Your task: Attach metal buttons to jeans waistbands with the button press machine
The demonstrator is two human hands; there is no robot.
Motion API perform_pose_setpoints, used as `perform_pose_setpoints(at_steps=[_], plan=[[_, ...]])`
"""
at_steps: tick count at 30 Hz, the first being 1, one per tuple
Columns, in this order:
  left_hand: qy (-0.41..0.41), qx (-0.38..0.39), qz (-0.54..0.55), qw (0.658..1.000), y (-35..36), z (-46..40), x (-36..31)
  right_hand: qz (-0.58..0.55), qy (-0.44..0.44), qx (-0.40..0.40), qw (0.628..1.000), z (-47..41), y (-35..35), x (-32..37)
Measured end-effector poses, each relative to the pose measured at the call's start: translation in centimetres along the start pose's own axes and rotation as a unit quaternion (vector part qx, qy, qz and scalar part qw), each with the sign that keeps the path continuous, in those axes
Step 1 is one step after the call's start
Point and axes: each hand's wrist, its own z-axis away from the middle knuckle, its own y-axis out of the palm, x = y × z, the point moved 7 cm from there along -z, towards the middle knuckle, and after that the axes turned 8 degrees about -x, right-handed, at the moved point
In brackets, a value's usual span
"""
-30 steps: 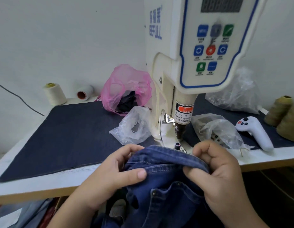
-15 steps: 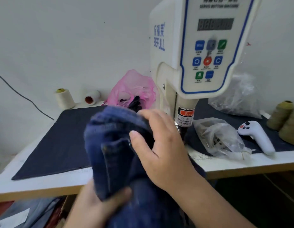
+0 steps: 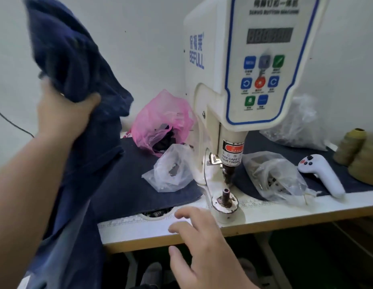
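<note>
The left hand (image 3: 64, 113) is raised high, its thumb and fingers curled round a bunched fold of the jeans (image 3: 77, 84). The dark blue denim rises above that hand toward the upper edge of the view and also hangs down below it, past the front edge of the worktop (image 3: 264, 222), where it drapes over the near left end.

The right hand (image 3: 202, 243) is low and near, fingers spread and fairly straight, holding nothing; its fingertips (image 3: 179, 214) hover at the worktop's front edge (whether they touch the surface cannot be told). Just beyond and to the right of those fingertips stands the press (image 3: 244, 80), a white machine with a blue-rimmed button panel. Its lower post (image 3: 225, 197) rises bare from a round base, and the upper punch (image 3: 228, 174) sits apart above it, with nothing between the two.

Beyond the right hand, a clear bag (image 3: 171, 174) lies on a dark cloth mat (image 3: 129, 184), and a pink bag (image 3: 162, 124) with something dark inside sits farther back. To the right of the press, well apart from both hands, lie another clear bag (image 3: 275, 178) with small metal parts, a white handheld controller (image 3: 321, 174), and olive thread cones (image 3: 352, 144). A third clear bag (image 3: 296, 122) rests against the wall behind them. A printed ruler strip (image 3: 139, 222) runs along the worktop just beyond the right hand.
</note>
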Motion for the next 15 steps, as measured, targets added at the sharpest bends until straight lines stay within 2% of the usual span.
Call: perform_pose_setpoints(at_steps=[2,4,5,7,8,9,10,11,12,13,14,15], plan=[[-0.064,0.085,-0.051,0.993,2.6,2.5,1.8,-0.003,0.009,0.011,1.000,0.4,0.2,-1.1],[-0.087,0.188,-0.131,0.969,5.5,6.1,4.8,0.026,0.007,0.044,0.999,0.3,-0.2,-2.0],[-0.088,0.229,-0.168,0.955,6.6,7.9,6.0,0.038,0.010,0.077,0.996,0.2,-0.3,-2.5],[-0.063,0.248,-0.220,0.941,7.4,9.7,7.0,0.017,0.068,0.189,0.980,0.4,-0.9,-4.2],[-0.045,0.238,-0.241,0.940,7.6,10.0,7.2,-0.048,0.120,0.251,0.959,0.8,-1.4,-4.9],[-0.017,0.220,-0.268,0.938,7.8,10.4,7.2,-0.181,0.191,0.298,0.918,1.2,-2.0,-5.2],[0.021,0.197,-0.291,0.936,7.8,10.9,6.7,-0.316,0.262,0.306,0.859,1.4,-3.0,-5.0],[0.071,0.172,-0.301,0.935,7.8,11.5,5.9,-0.387,0.300,0.276,0.827,1.5,-3.8,-5.4],[0.126,0.148,-0.290,0.937,7.9,12.0,5.0,-0.387,0.324,0.241,0.829,1.9,-4.1,-6.2],[0.176,0.136,-0.267,0.938,8.1,12.6,3.9,-0.294,0.329,0.210,0.872,2.6,-4.2,-7.8],[0.215,0.147,-0.237,0.936,8.6,13.3,2.9,-0.162,0.320,0.217,0.908,3.4,-3.9,-8.8],[0.237,0.189,-0.213,0.929,9.5,14.3,2.2,-0.061,0.302,0.252,0.917,4.1,-3.1,-9.2]])
